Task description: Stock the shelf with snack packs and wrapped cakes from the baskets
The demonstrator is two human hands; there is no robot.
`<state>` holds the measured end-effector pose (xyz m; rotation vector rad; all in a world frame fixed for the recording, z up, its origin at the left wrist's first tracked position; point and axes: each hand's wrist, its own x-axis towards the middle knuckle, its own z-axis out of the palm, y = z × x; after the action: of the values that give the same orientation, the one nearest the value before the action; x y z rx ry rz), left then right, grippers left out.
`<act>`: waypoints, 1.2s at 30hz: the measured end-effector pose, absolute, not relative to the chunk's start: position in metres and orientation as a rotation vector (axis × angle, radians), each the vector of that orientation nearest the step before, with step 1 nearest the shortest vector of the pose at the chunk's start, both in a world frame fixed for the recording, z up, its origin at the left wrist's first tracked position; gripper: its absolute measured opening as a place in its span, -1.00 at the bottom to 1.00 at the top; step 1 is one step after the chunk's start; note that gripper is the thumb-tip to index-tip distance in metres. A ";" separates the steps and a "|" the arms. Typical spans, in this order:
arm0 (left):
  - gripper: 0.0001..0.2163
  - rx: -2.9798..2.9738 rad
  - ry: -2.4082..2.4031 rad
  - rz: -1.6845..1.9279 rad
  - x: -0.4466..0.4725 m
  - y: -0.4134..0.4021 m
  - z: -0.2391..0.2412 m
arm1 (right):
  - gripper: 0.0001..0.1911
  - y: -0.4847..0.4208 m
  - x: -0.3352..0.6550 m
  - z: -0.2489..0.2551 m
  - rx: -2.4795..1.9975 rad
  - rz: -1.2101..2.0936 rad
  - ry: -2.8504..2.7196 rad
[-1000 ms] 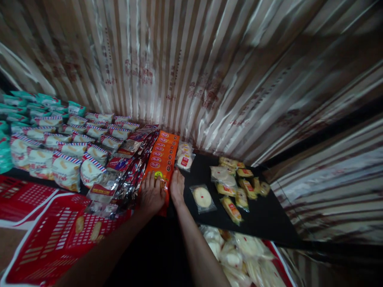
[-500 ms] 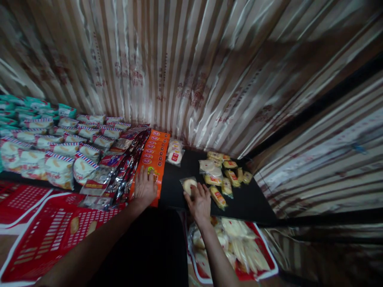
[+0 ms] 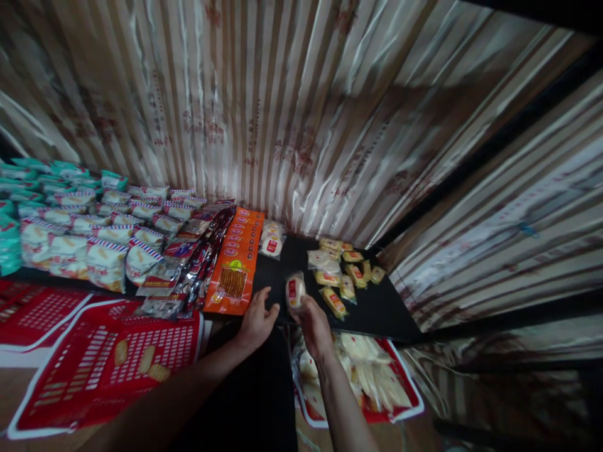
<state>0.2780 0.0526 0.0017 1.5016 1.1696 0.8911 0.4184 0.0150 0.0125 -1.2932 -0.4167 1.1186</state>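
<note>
My right hand (image 3: 315, 321) is closed on a clear-wrapped pastry (image 3: 295, 292) with a red and white label, held tilted up over the black table (image 3: 372, 314). To its left, my left hand (image 3: 257, 319) hovers at the table's front edge with fingers apart and nothing in it. Just beyond that hand lies a flat orange snack packet (image 3: 234, 263). Behind the held pastry is a wrapped stack of round white pastries (image 3: 272, 242) with a red label. Several small yellow-wrapped cakes (image 3: 333, 302) are grouped on the right, with a clear packet of pale rounds (image 3: 323, 260) among them.
Dark red packets (image 3: 188, 257) and rows of white bags (image 3: 106, 260) fill the table's left, with green bags (image 3: 26, 179) beyond. Below stand a red basket (image 3: 85, 351) with a few loose pieces and another red basket (image 3: 414, 386) of wrapped goods. Striped sheeting (image 3: 282, 113) hangs behind.
My right hand has taken hold of the pastry and tipped it up so its label shows. My left hand has moved off the orange packet, towards the right and nearer me.
</note>
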 end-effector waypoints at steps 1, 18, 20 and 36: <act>-0.61 1.345 1.159 0.862 0.279 0.052 0.006 | -0.77 0.013 0.416 0.018 -1.187 1.232 -0.329; -0.67 0.926 0.963 0.746 0.260 0.071 0.032 | -0.49 0.008 0.414 0.054 -1.194 1.745 -0.179; -0.77 0.848 0.922 0.780 0.260 0.071 0.032 | -0.42 0.012 0.417 0.055 -1.198 1.715 -0.194; -0.92 0.604 1.173 0.842 0.303 0.071 0.007 | -0.66 0.065 0.404 -0.005 -1.270 0.984 -0.329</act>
<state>0.3030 0.0707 0.0072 0.6039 1.1729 0.8417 0.4044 0.0646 -0.0050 -1.2697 -0.3291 0.9842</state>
